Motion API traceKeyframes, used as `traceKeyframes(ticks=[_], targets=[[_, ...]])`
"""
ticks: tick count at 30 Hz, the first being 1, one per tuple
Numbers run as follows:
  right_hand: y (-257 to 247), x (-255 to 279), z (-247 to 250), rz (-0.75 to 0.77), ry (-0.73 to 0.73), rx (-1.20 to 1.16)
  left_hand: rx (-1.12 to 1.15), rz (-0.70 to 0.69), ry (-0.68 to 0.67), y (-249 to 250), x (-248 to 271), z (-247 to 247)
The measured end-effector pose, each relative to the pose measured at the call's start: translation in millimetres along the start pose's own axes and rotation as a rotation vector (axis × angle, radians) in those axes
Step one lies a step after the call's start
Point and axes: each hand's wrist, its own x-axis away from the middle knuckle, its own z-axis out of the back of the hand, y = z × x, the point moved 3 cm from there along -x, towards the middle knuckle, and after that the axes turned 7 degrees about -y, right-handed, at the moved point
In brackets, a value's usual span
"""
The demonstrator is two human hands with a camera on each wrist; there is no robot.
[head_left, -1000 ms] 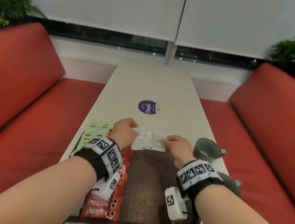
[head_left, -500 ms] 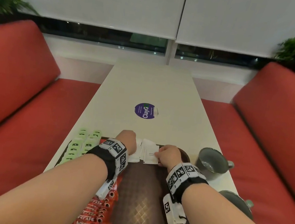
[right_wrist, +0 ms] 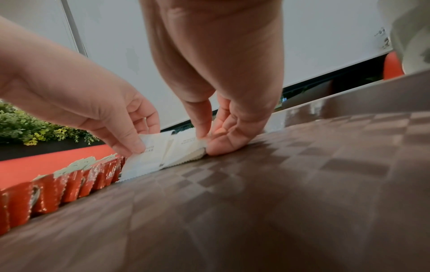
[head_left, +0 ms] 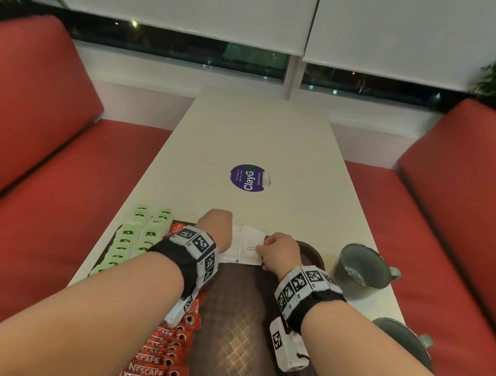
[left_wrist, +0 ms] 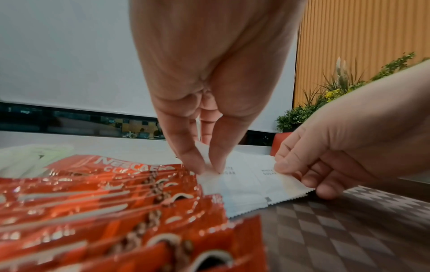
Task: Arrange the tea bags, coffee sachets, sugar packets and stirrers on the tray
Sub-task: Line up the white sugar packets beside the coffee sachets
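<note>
Since a second ago: both hands have slid nearer along the tray with the white packets, and the head view has tipped down, so the cups sit lower right of the frame.
Coffee sachets (head_left: 156,361): nearest, lower centre-left of the head frame, a red overlapped row along the tray's left part, laid like shingles, probably so each label shows.
Tray (head_left: 237,342): dark, diamond-patterned, on the white table (head_left: 262,133); its middle is bare.
Tea bags (head_left: 137,236): pale green, two rows left of the red row.
Sugar packets (head_left: 247,248): white, on the tray's far end, two overlapping, touching the end of the red row.
Left hand (head_left: 217,226): its grip pinches the left packet's edge between thumb and finger.
Right hand (head_left: 279,254): its grip pinches the right packet's edge, fingertips on the tray; I judge the pair is being spread and squared.
Cups: one grey cup (head_left: 361,270) right of the tray, a second (head_left: 403,338) nearer, partly hidden by the arm.
Stirrers: none seen.
Left wrist view: shows the pinch on the sugar packets (left_wrist: 244,180) and their printed lettering, which the head view hides behind the knuckles.
Right wrist view: shows the packets' serrated edges lying on the tray (right_wrist: 279,184).
</note>
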Motion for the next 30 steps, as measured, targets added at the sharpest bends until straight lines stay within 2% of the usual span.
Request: traceKeyframes(ticks=[9, 17, 30], targets=[[-3.3, 3.9, 5.2, -0.002, -0.014, 0.059, -0.05, 0.006, 0.031, 2.9, 6.5, 6.0], [-5.2, 9.8, 3.1, -0.015, -0.078, 0.183, -0.123, -0.018, -0.059, 3.8, 19.4, 5.8], [0.5, -2.1, -2.0, -0.021, -0.075, 0.295, -0.091, -0.019, 0.023, -2.1, 18.7, -2.3]])
